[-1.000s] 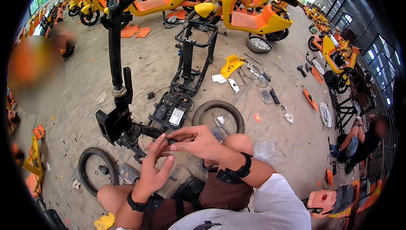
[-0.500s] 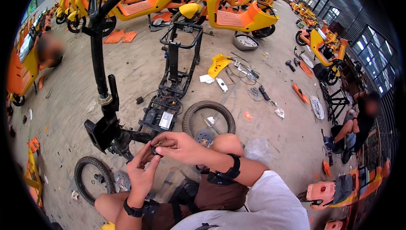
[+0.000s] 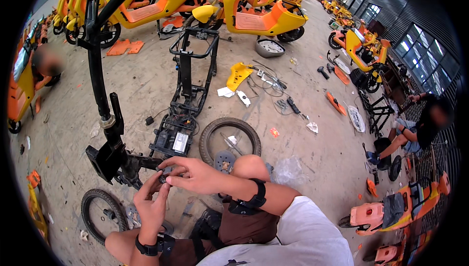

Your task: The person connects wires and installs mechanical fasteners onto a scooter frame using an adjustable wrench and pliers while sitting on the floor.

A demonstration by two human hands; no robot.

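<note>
I sit low facing a black scooter frame [image 3: 185, 73], whose upright steering column [image 3: 100, 87] rises at the left above a black bracket [image 3: 97, 161]. My left hand [image 3: 150, 202] and my right hand [image 3: 195, 175] meet just below the column's lower end, both closed with fingertips around a small dark round part [image 3: 163, 178], which is partly hidden by the fingers. A silver-labelled box [image 3: 180, 142] sits in the frame. One loose tyre [image 3: 248, 129] lies beyond my right hand, another wheel [image 3: 88, 207] lies by my left knee.
Yellow-orange scooters [image 3: 254, 21] line the back and both sides. A yellow panel [image 3: 238, 75], cables, tools and orange pieces [image 3: 336, 102] are scattered on the floor [image 3: 303, 95]. A person in dark clothing [image 3: 422, 131] sits at the right, near a black frame [image 3: 378, 114].
My view has shifted, and both hands sit lower and further left in it. My left fingers have drawn closer around the small part. The person at the right has raised an arm.
</note>
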